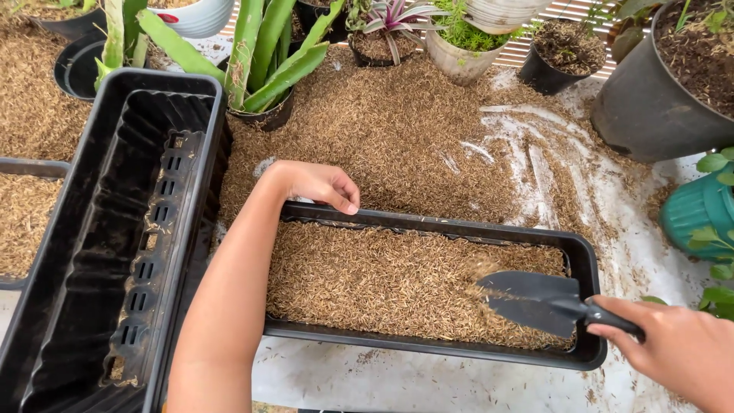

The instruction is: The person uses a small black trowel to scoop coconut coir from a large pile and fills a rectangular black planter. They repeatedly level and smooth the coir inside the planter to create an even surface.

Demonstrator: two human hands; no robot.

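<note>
A long black planter tray point(428, 223) lies across the middle, filled with brown rice husks point(367, 279). My left hand point(317, 183) rests on the tray's far rim near its left corner, fingers curled over the edge. My right hand point(677, 348) grips the handle of a small black trowel point(531, 300). The trowel's blade sits on the husks at the tray's right end, a few husks spilling off its tip.
An empty black rectangular planter point(115, 229) stands at the left. A heap of loose husks point(382, 130) covers the white ground behind the tray. Potted plants point(267, 53) line the back, a big black pot point(650, 99) and a teal pot point(699, 210) stand at right.
</note>
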